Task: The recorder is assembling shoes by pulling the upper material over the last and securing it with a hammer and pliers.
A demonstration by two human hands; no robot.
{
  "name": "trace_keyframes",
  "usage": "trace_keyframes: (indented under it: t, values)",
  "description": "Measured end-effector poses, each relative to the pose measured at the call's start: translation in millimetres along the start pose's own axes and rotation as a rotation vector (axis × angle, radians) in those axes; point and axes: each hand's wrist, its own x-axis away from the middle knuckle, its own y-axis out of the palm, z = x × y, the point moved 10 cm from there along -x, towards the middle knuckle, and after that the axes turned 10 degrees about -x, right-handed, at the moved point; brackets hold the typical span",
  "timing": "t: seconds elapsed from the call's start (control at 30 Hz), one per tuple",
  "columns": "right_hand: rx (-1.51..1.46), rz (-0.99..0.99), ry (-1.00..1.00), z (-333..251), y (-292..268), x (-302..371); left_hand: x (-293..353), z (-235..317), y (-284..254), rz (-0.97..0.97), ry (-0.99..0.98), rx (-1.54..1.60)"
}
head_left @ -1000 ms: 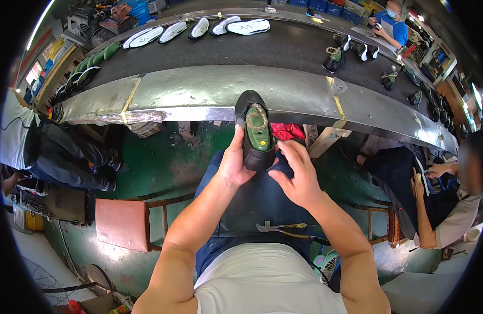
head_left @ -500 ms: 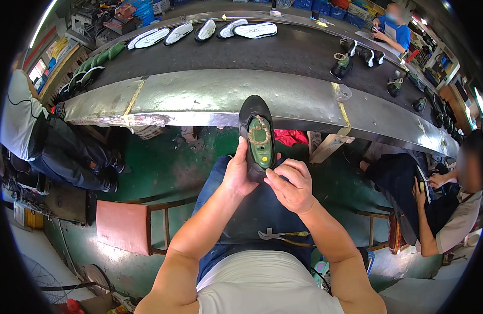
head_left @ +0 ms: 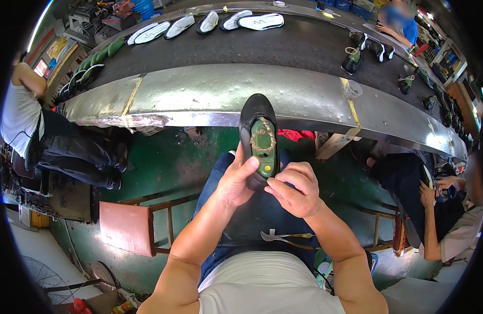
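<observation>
both hands hold one black shoe [head_left: 257, 137] above the lap, just near of the long metal conveyor [head_left: 210, 97]. left hand [head_left: 235, 181] is curled around the shoe's near end, thumb pressed on its green inner piece, while right hand [head_left: 296, 189] is half closed, fingertips pinching at that same end. pliers [head_left: 283, 237] lie on the lap, near of the hands.

Both bare forearms rose from the lower edge and met above the lap. The left hand [head_left: 236, 180] was curled, thumb stretched forward. The right hand [head_left: 296, 191] was bent, fingertips pinched toward the left thumb.
</observation>
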Motion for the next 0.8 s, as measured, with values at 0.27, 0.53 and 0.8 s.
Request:
trace_keyframes:
  t: [0.27, 0.53, 0.8]
  values:
    - [0.03, -0.051, -0.048, -7.3, 8.9, 0.0, 9.7, 5.3, -3.0, -0.096, 0.086, -0.052]
    - [-0.06, -0.208, 0.103, 22.2, 37.5, -24.7, 18.8, 4.4, 0.2, -0.129, 0.047, 0.078]
    - [-0.189, -0.324, 0.056, 26.8, 65.4, -49.1, 18.4, -1.2, -12.2, 0.052, 0.018, 0.115]
